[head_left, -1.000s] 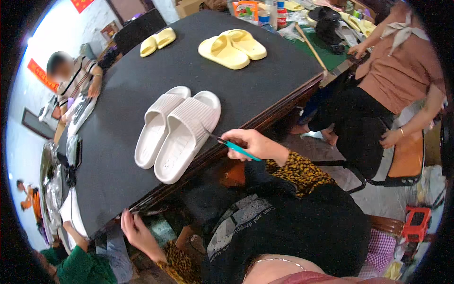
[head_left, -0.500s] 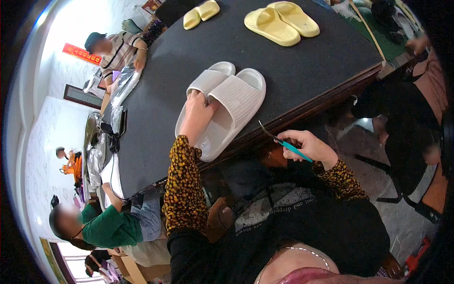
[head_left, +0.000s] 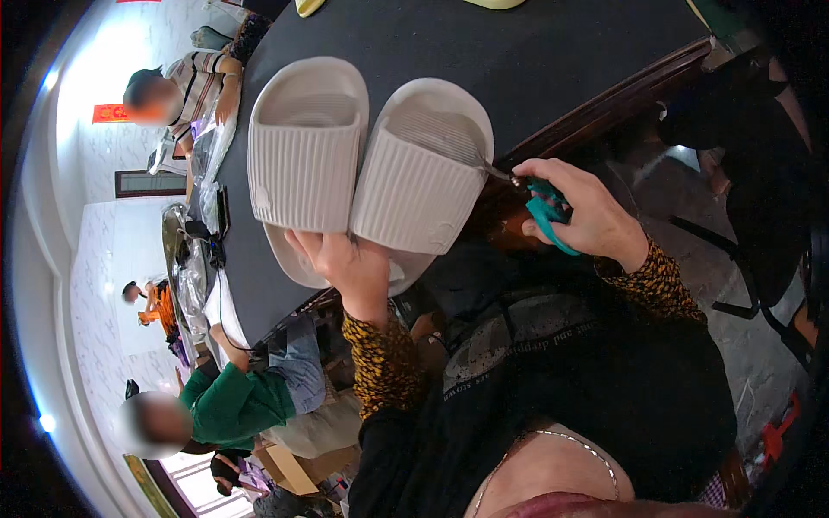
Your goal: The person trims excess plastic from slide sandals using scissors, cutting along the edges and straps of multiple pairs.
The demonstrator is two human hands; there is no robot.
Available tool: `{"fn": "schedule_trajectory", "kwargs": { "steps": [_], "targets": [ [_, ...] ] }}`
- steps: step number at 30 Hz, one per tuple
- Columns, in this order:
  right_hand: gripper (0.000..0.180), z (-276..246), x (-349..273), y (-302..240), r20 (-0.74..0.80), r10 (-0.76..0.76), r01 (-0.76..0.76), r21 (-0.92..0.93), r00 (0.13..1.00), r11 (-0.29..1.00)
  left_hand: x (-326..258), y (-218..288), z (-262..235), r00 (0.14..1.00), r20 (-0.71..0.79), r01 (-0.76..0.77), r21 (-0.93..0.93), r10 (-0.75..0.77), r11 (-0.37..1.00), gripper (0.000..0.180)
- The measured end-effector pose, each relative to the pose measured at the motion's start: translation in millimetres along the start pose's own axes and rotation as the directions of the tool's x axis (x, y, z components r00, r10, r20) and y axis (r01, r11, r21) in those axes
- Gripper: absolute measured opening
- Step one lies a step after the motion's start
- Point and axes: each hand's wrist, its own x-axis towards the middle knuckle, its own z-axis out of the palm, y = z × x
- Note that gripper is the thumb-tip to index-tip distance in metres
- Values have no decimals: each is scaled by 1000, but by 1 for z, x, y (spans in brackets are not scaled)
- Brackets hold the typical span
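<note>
A pair of whitish ribbed slide slippers is lifted above the dark table, the left slipper (head_left: 304, 173) and the right slipper (head_left: 421, 192) side by side with their open toes away from me. My left hand (head_left: 341, 269) grips the pair from the heel side. Its fingers reach in under the straps, so the tips are partly hidden. My right hand (head_left: 596, 211) is closed round small scissors with teal handles (head_left: 549, 223). Their thin metal blades reach the right side of the right slipper's strap; whether they touch it I cannot tell.
The dark table (head_left: 561, 78) has a wooden edge (head_left: 622, 91) running to the right. Parts of yellow slippers (head_left: 496, 3) show at the far side. A person in green (head_left: 237, 401) sits at the left, and a person in stripes (head_left: 203, 95) works with clear plastic beyond.
My left hand has raised the whitish slippers toward me and turned them, strap tops facing up. My right hand has brought the scissors to the right slipper's strap. The yellow slippers have mostly left view.
</note>
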Motion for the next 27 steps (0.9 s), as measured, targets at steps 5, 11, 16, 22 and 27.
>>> {"fn": "schedule_trajectory", "kwargs": {
  "steps": [5,11,16,22,27],
  "targets": [
    [49,8,1,-6,67,-80,89,-137,995,987,-25,4,-8,997,19,72,53,-73,996,43],
    [48,9,1,-20,90,-75,83,-83,993,993,-41,13,-8,996,50,68,59,-71,996,38],
    [47,14,0,-19,32,-101,104,-80,994,991,-53,14,-5,994,66,80,53,-83,995,36],
    [51,18,14,-29,36,-117,122,-153,992,981,-55,17,-13,997,71,24,69,-29,997,29],
    [50,22,23,-32,-20,-225,216,-212,974,953,-60,26,-12,994,103,16,49,-21,999,33]
  ]
}}
